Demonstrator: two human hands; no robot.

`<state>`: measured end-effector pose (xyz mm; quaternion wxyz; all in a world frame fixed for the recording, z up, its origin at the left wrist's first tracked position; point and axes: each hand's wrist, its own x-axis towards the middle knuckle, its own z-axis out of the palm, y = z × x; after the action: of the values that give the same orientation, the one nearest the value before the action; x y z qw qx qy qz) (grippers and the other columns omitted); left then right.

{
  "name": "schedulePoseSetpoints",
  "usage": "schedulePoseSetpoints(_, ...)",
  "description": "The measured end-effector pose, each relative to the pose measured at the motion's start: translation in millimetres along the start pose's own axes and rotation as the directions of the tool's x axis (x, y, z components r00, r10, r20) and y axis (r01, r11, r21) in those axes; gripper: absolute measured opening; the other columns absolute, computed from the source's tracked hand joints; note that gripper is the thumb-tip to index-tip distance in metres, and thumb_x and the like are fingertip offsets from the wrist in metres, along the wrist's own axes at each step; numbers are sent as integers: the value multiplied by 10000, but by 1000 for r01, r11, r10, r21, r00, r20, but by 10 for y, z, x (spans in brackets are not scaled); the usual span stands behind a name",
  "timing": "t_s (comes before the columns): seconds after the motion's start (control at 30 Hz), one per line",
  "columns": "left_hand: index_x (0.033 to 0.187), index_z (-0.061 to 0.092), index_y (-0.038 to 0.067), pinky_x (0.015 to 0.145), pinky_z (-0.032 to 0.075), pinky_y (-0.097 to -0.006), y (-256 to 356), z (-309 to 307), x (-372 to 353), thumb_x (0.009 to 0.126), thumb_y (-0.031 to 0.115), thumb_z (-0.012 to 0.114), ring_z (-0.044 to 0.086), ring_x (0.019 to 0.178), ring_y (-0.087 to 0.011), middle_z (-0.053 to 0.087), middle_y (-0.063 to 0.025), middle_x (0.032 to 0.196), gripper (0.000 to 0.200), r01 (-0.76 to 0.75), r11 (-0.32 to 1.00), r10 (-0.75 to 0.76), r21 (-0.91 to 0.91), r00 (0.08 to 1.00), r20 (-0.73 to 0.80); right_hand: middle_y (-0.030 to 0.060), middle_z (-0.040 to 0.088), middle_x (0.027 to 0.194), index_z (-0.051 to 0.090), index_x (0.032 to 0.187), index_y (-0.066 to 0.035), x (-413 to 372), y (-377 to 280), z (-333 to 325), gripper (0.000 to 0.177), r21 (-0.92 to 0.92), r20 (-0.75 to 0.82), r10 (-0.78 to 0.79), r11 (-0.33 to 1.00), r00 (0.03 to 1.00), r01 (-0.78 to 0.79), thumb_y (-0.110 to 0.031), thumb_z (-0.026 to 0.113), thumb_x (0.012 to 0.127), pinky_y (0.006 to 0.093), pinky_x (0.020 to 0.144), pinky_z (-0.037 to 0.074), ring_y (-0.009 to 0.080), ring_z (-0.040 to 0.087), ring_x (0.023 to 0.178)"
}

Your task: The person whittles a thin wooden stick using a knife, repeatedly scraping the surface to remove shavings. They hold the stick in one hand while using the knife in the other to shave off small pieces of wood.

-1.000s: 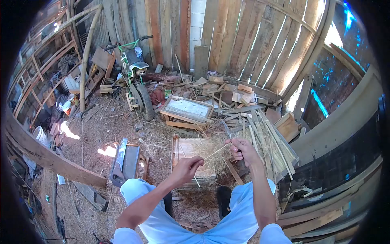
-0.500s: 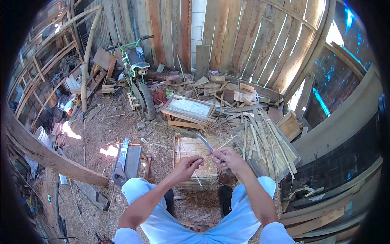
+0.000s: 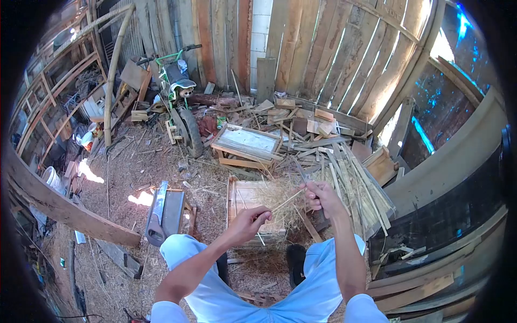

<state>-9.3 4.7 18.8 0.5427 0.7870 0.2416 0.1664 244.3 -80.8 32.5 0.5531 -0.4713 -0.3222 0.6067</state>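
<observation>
My left hand [image 3: 250, 223] is closed on a thin wood strip [image 3: 287, 199] that slants up to the right. The strip's far end reaches my right hand [image 3: 324, 198], which is closed on a knife; the blade [image 3: 300, 169] points up and away, to the left. Below and between my hands lies a shallow wooden box [image 3: 253, 196], with another thin stick crossing it near my left hand. Fine shavings [image 3: 301, 215] are heaped by the box's right side.
A handsaw [image 3: 156, 218] lies on a small dark-topped bench [image 3: 173, 212] at left. A green small motorbike [image 3: 180, 94] stands behind. Scrap wood [image 3: 318, 126] and long strips [image 3: 358, 183] lie at the back and right. A wooden beam [image 3: 70, 207] crosses the left side.
My right hand and the knife have moved right, away from my left hand. More of the strip now shows between the hands.
</observation>
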Motion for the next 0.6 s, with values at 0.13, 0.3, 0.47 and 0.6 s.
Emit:
schedulePoseSetpoints(0.13,925,597,1,583,389,-247,-90,19,18,944,217,497,442,657,-76,542,-25,715,238,-79,997,78,-16,996,-43,-53,428,631,561,1029,12,-1,-37,-10,324,-3,-71,-3,1000,998,2,-296,529,932,158,377,250,11,340,456)
schedulePoseSetpoints(0.3,890,582,24,575,364,-243,-189,-47,-22,951,244,485,406,650,-71,486,17,687,248,21,998,-20,-64,1000,21,-59,409,616,549,1043,-7,36,110,117,299,127,-26,44,991,999,-41,-285,513,940,155,368,255,4,333,445)
schedulePoseSetpoints(0.47,879,565,54,561,337,-231,-110,-74,-29,962,275,460,380,644,-57,441,48,686,259,68,978,-59,-199,997,48,-44,435,631,546,1132,-21,16,346,577,310,-74,141,128,990,982,-119,-267,495,950,168,379,245,20,320,444)
schedulePoseSetpoints(0.6,858,551,68,561,315,-220,-98,-73,-36,964,289,456,358,639,-50,409,63,683,263,10,979,-5,-201,1000,27,-49,437,623,571,1104,-27,57,243,476,301,-15,78,132,991,988,-132,-274,498,948,173,379,236,18,319,444)
